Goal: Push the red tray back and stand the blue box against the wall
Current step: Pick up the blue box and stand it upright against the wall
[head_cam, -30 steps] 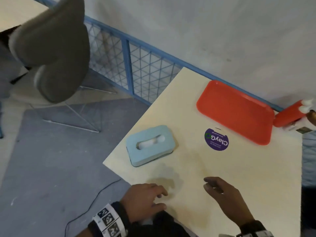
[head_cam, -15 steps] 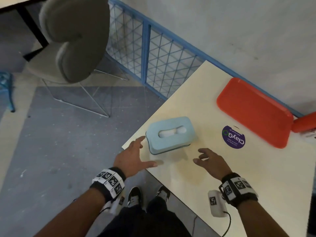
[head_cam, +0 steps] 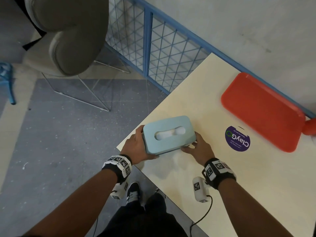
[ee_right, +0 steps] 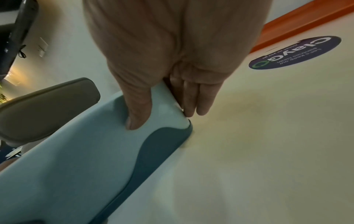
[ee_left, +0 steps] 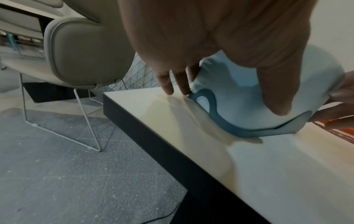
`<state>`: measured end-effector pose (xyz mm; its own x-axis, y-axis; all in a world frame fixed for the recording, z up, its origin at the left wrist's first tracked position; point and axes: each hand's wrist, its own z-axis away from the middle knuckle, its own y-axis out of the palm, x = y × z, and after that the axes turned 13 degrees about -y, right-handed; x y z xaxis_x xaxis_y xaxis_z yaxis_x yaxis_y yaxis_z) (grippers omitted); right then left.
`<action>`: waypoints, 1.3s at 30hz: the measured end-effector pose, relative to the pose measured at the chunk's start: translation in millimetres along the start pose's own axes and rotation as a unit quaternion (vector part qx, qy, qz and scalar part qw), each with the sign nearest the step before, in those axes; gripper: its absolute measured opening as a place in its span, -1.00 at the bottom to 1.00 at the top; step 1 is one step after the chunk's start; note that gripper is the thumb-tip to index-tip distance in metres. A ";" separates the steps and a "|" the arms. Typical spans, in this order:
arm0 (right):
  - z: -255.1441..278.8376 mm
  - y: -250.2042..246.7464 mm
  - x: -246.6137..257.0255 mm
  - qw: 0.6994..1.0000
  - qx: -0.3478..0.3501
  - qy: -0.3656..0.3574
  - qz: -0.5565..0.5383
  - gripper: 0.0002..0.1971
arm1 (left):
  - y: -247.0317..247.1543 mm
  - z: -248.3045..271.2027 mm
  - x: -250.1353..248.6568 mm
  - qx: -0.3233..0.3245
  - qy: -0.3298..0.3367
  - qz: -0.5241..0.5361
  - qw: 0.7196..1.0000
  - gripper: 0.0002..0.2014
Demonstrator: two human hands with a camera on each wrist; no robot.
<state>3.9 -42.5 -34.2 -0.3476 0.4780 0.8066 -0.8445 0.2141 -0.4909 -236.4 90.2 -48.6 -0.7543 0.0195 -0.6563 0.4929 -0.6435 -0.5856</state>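
The light blue box (head_cam: 171, 123), a tissue box with an oval slot on top, lies near the left corner of the cream table (head_cam: 239, 177). My left hand (head_cam: 136, 146) grips its left end, thumb on the near side and fingers (ee_left: 168, 84) behind. Gripping the right end is my right hand (head_cam: 195, 142), with the thumb (ee_right: 138, 112) on the near side of the box (ee_right: 86, 159) and the fingers round the corner. Whether the box (ee_left: 235, 94) is off the table I cannot tell. The red tray (head_cam: 263, 113) lies at the back right, close to the wall.
A round purple sticker (head_cam: 237, 141) sits on the table between box and tray. A red object (head_cam: 310, 126) pokes in at the right edge. A blue mesh fence (head_cam: 162, 53) runs along the wall, and a grey chair (head_cam: 71, 36) stands on the floor to the left.
Both hands have moved forward from the near table edge and taken hold of the blue box, one at each end. The tray has not moved on the table.
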 end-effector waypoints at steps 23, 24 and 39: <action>-43.0 -175.0 39.7 0.986 -0.024 -0.159 0.054 -0.40 | -7.7 -40.9 -155.8 -0.046 0.125 0.025 0.991 0.18; -51.8 -184.9 40.3 0.986 -0.034 -0.156 0.046 -0.42 | -7.6 -50.7 -166.4 -0.041 0.128 0.027 0.991 0.17; -206.7 -283.4 44.0 0.985 -0.046 -0.156 0.063 -0.52 | 28.2 -201.9 -256.1 -0.058 0.151 0.093 0.982 0.10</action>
<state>312.1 94.0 72.4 -0.5673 0.2246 0.7923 -0.7511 0.2532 -0.6097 58.2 221.5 6.8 -0.4926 0.1479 -0.8576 0.6689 -0.5660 -0.4819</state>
